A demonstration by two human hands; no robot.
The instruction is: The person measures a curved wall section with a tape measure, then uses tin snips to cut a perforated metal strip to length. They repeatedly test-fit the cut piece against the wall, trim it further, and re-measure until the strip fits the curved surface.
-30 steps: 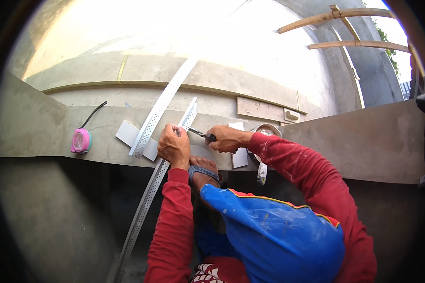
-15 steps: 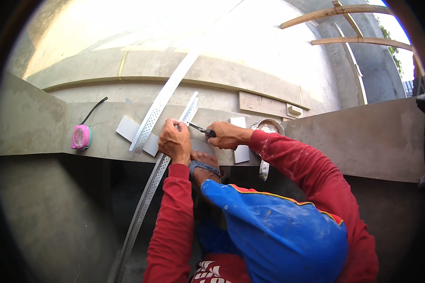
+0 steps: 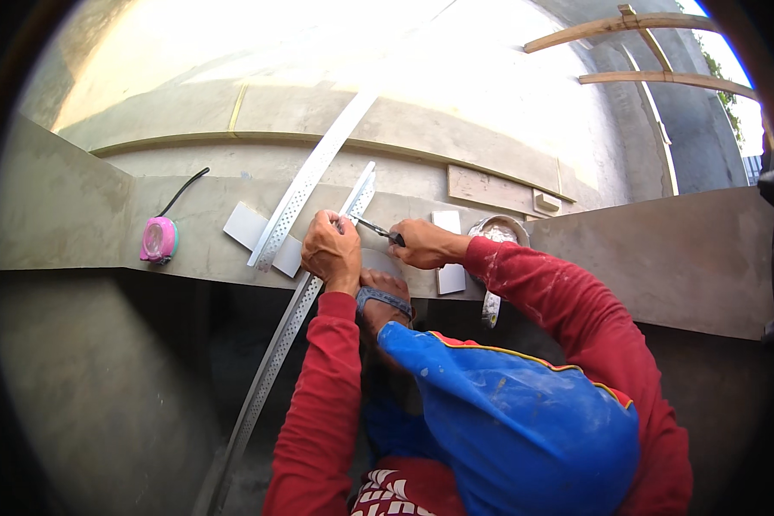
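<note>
My left hand (image 3: 334, 251) is closed around a perforated metal corner bead (image 3: 285, 331), which slants from the ledge down past my left forearm. The far end of the bead sticks out beyond my fingers. My right hand (image 3: 430, 244) grips the dark handles of a pair of snips (image 3: 374, 227). Their metal jaws reach the bead right beside my left fingertips; whether they are closed on it is too small to tell. A second perforated metal strip (image 3: 312, 177) lies to the left, its near end over a white board piece (image 3: 243, 224). My sandalled foot (image 3: 385, 297) rests just below my hands.
On the ledge (image 3: 206, 258) sit a pink tape measure (image 3: 157, 240) with a black strap at left, another white board piece (image 3: 449, 253) and a bucket with whitish paste (image 3: 499, 229) at right. Wooden planks (image 3: 490, 186) lie behind. The ledge drops off at its near edge.
The whole view has shifted slightly, so things sit a little further right and higher. Both hands stay at the same place on the bead, the snips still against it.
</note>
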